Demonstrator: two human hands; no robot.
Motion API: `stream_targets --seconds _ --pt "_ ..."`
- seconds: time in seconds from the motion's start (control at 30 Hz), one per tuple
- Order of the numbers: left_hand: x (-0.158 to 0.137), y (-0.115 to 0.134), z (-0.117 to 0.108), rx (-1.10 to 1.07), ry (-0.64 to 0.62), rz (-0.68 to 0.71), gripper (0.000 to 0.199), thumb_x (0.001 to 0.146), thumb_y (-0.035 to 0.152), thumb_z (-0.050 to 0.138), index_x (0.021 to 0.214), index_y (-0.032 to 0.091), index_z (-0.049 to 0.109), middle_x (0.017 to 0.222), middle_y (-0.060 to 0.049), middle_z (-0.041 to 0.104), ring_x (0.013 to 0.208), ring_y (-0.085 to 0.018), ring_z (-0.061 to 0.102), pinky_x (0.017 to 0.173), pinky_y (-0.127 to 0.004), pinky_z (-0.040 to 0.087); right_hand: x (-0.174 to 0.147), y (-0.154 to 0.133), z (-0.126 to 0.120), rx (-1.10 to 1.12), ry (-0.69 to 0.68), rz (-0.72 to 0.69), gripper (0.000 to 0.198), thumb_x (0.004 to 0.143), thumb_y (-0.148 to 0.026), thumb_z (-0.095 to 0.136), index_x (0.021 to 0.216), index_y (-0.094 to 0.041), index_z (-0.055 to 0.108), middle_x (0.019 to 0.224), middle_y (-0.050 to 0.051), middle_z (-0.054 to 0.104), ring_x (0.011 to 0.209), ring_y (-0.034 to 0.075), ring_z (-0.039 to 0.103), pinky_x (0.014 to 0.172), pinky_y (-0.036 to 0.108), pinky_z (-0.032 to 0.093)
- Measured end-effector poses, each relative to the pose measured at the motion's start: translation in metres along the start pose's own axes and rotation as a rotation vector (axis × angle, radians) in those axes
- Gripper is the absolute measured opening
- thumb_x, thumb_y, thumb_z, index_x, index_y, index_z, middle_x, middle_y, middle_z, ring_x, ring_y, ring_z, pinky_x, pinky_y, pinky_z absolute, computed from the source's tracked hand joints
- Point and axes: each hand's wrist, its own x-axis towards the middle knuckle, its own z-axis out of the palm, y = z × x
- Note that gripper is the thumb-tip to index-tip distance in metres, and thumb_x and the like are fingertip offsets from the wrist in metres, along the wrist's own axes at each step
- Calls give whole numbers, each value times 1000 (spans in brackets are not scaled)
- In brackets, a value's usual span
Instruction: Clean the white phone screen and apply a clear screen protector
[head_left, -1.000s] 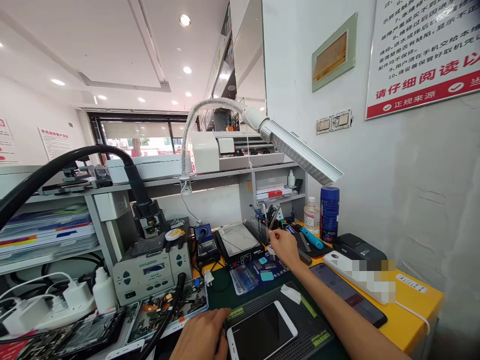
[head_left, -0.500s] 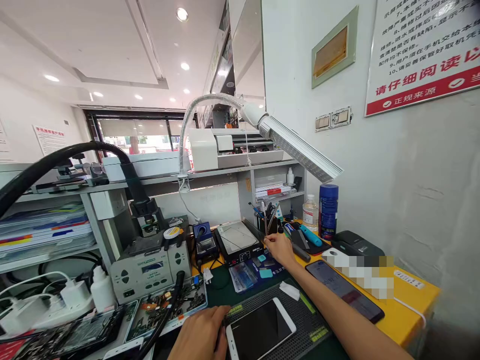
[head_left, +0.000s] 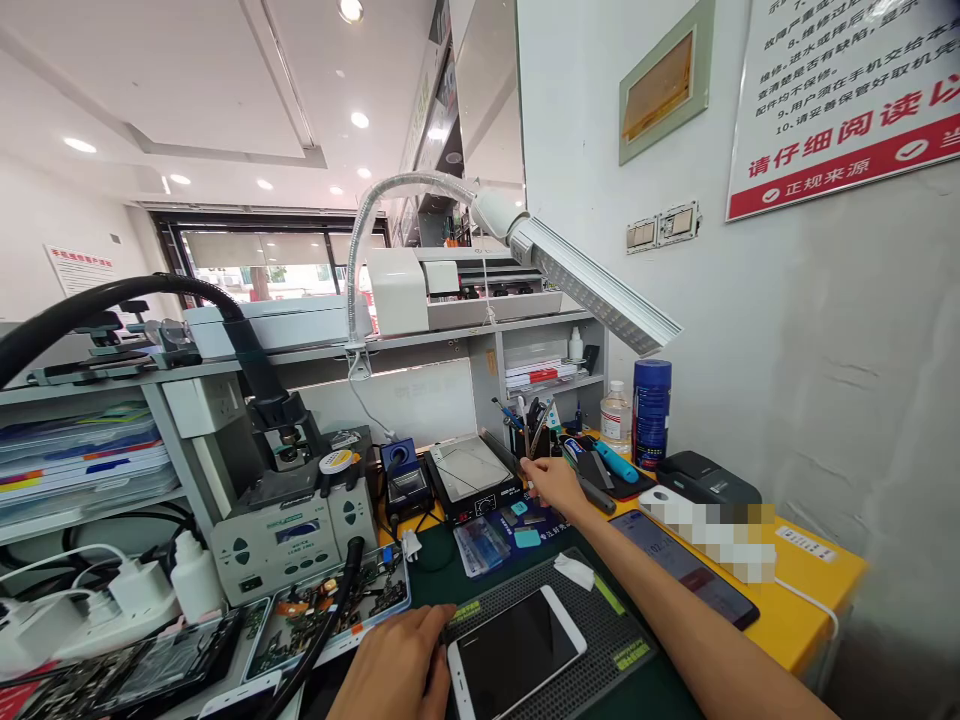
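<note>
white phone (head_left: 517, 655): prob. light, stiff, slick, fragile; hold by 2 long edges. l. hand (head_left: 394, 660) beside it, r. hand (head_left: 553, 484) fwd: can't tell if fingers grip.

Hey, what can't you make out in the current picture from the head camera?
All in the head view:
Right hand: fingertips too small to tell what, if anything, they hold.
Left hand: its wrist lies beyond the bottom edge.
White phone: near end partly cut off by the bottom edge.
White corded device: pixel blocks hide part of it.
Wall poster: text cropped by the top and right edges.
</note>
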Motion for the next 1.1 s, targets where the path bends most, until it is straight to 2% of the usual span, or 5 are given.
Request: stream_targets --seconds 0.13,0.23,0.37,0.67,1.1 --pt "-2 4 -3 5 0 -1 46 90 16 38 131 19 59 122 -11 68 111 -28 64 95 -41 50 7 2 1 73 -64 98 31 98 -43 52 100 -14 64 90 4 67 67 12 63 60 27 54" --pt "-2 4 -3 15 1 5 46 90 16 38 131 18 58 122 -12 68 111 -29 64 95 -43 50 10 4 1 84 -82 127 28 98 -39 54 107 -14 62 98 5 66 75 14 64 65 29 56" --pt "-1 5 -2 26 2 -2 45 90 16 38 130 18 58 122 -12 67 112 -29 63 96 -45 49 9 3 -1 25 -45 90 28 98 -40 54 103 -14 63 95 4 66 75 14 64 68 31 56" --pt "-2 7 -6 28 -9 2 45 90 18 39 131 22 57 121 -10 68 111 -27 64 92 -39 51 3 -5 -8 -102 43 -58 33 98 -42 51 88 -15 66 69 -1 65 65 14 64 75 34 53" --pt "-3 5 -2 -23 34 15 44 89 18 39 128 19 60 117 -12 69 107 -28 65 92 -41 50 13 7 -6 19 -35 38 28 98 -39 53 101 -14 63 86 2 65 65 11 62 61 27 54"
